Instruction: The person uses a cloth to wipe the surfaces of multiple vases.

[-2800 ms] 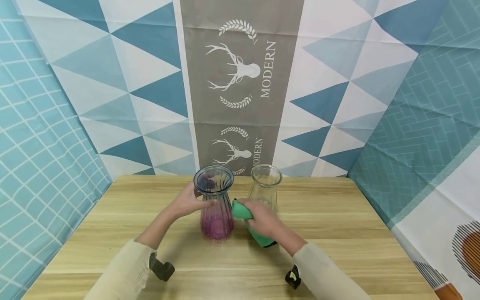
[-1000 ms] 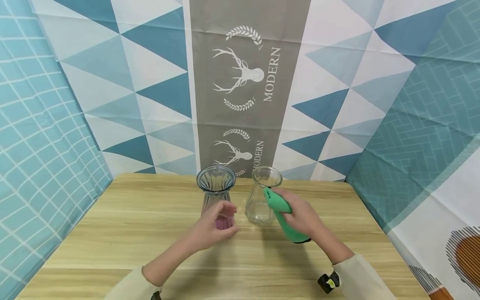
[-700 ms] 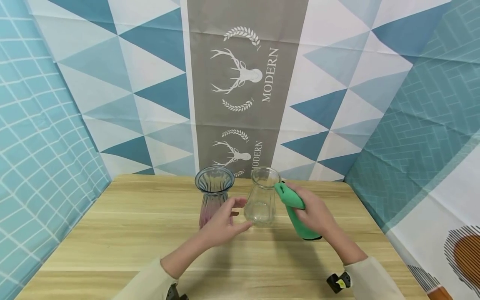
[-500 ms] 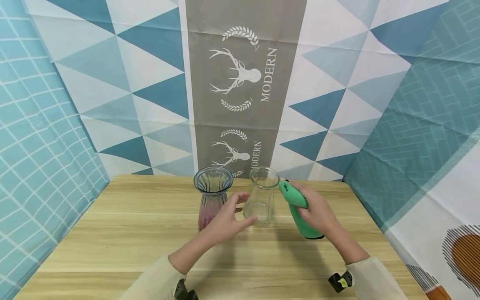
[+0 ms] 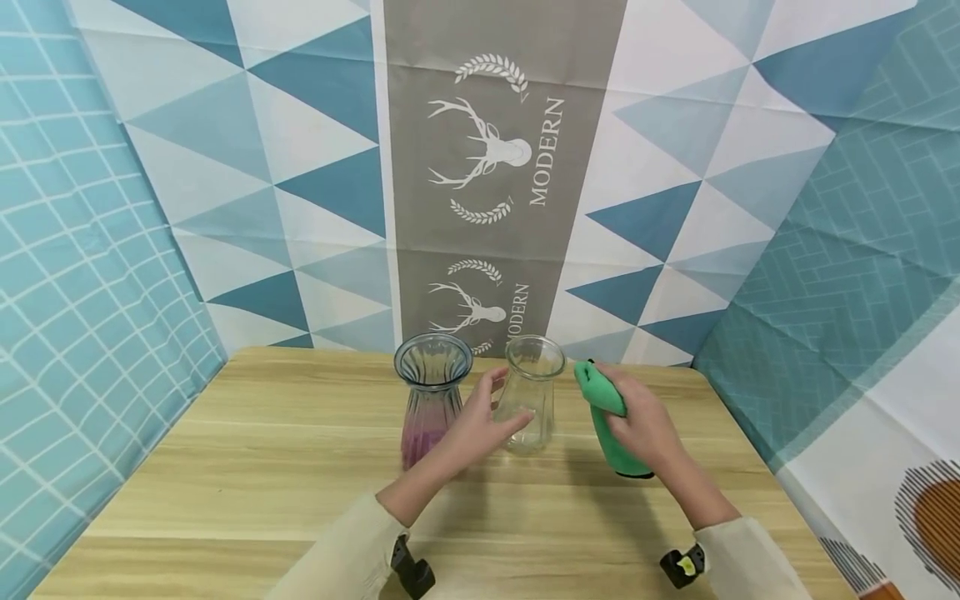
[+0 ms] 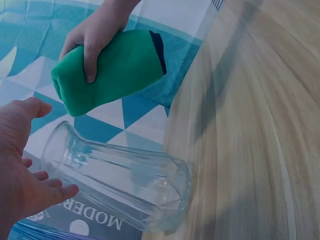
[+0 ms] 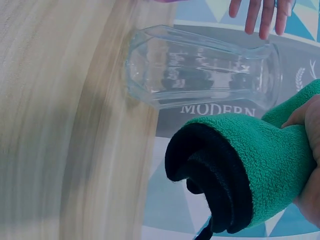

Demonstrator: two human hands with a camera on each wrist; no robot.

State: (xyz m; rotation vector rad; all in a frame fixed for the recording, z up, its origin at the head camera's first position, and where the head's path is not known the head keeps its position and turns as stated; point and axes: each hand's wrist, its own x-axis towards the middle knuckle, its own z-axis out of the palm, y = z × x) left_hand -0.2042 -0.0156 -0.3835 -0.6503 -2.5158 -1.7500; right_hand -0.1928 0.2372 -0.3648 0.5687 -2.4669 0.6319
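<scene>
A clear glass vase [image 5: 528, 417] stands upright on the wooden table [image 5: 300, 467]. Beside it on the left my left hand [image 5: 480, 429] reaches in, thumb and fingers spread; in the left wrist view a gap shows between that hand [image 6: 25, 155] and the vase [image 6: 125, 175]. To the right of the vase, my right hand [image 5: 637, 417] grips a folded green towel [image 5: 611, 433] with a dark edge, held above the table. The right wrist view shows the rolled towel [image 7: 260, 160] apart from the glass. Left of my left hand stands a blue-to-purple glass vase [image 5: 431, 408], its lower right hidden by my hand and wrist.
A patterned cloth backdrop [image 5: 330, 183] hangs right behind the table's back edge. Blue tiled cloth [image 5: 82, 250] hangs on the left and teal cloth [image 5: 847, 250] on the right. Both vases stand close together near the back edge.
My left hand has let go of the blue-purple vase and moved right to the clear vase. My right hand has carried the green towel rightward, away from the clear vase.
</scene>
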